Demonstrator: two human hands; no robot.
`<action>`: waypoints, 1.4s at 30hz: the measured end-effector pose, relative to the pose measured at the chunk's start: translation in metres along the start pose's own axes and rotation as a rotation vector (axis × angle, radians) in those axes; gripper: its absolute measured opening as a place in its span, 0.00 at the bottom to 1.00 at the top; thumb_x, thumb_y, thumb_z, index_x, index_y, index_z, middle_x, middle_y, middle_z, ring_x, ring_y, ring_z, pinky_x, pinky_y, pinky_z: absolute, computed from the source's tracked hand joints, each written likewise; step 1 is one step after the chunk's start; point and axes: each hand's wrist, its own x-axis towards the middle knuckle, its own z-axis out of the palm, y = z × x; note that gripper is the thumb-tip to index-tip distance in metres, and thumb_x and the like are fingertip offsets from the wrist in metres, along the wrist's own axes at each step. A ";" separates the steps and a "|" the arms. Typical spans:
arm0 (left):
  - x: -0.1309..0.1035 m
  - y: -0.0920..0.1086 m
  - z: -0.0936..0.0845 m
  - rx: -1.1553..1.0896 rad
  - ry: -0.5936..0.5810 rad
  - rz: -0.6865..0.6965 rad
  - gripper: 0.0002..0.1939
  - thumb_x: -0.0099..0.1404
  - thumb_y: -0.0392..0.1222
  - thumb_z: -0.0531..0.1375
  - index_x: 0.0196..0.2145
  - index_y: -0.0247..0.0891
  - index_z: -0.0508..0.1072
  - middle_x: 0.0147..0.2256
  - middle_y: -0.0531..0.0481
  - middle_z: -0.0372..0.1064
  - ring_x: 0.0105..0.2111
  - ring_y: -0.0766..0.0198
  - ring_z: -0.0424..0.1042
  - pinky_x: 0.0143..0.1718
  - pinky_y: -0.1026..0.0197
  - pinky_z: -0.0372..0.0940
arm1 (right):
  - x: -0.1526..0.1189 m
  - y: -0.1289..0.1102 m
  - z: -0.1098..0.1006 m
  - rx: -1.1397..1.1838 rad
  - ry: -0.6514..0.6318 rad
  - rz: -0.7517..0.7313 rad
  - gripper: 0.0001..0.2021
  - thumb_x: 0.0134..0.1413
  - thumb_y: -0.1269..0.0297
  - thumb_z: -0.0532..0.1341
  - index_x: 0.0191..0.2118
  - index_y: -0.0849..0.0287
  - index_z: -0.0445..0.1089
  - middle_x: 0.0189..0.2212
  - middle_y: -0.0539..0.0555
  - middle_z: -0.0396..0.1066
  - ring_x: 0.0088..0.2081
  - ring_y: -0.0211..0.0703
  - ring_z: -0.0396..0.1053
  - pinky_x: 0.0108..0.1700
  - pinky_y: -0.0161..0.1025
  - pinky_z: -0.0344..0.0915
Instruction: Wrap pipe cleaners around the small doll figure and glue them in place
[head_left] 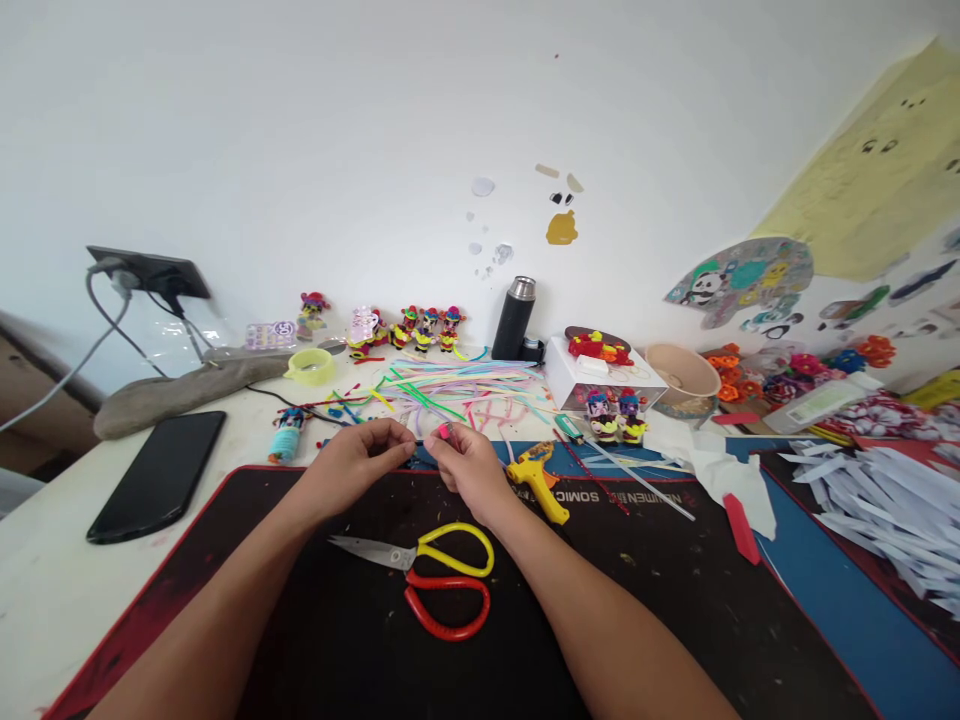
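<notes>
My left hand is over the far part of the dark desk mat, thumb and forefinger pinched together; whatever is between them is too small to make out. Close beside it, my right hand is closed on a small pink-red fuzzy piece that shows above the thumb. The rest of that piece is hidden by the fingers. Scissors with one yellow and one red handle lie slightly spread on the mat below my hands. A yellow glue gun lies right of my right wrist.
Coloured pipe cleaners lie scattered behind my hands. Small figurines stand along the wall, near a black thermos and a white box. Left is a phone; right are paper strips and a pink bowl.
</notes>
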 end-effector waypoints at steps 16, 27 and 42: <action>-0.001 -0.004 0.001 0.059 0.021 0.076 0.17 0.66 0.58 0.64 0.38 0.41 0.78 0.31 0.52 0.77 0.32 0.58 0.73 0.36 0.59 0.65 | -0.004 -0.008 0.003 0.215 -0.055 0.093 0.22 0.49 0.50 0.71 0.30 0.54 0.58 0.15 0.35 0.49 0.16 0.27 0.40 0.18 0.31 0.35; -0.001 0.000 0.001 0.047 0.018 0.025 0.17 0.65 0.59 0.64 0.35 0.41 0.78 0.31 0.51 0.76 0.32 0.57 0.71 0.35 0.59 0.63 | -0.004 -0.007 0.003 0.240 -0.076 0.095 0.24 0.48 0.48 0.73 0.31 0.54 0.58 0.16 0.36 0.49 0.16 0.27 0.40 0.19 0.31 0.35; 0.001 0.001 -0.001 -0.403 0.104 -0.193 0.19 0.53 0.57 0.72 0.26 0.39 0.74 0.20 0.57 0.62 0.21 0.68 0.54 0.23 0.64 0.48 | -0.006 -0.004 0.005 0.185 -0.192 0.039 0.28 0.52 0.34 0.69 0.31 0.57 0.66 0.17 0.39 0.51 0.17 0.29 0.43 0.20 0.34 0.38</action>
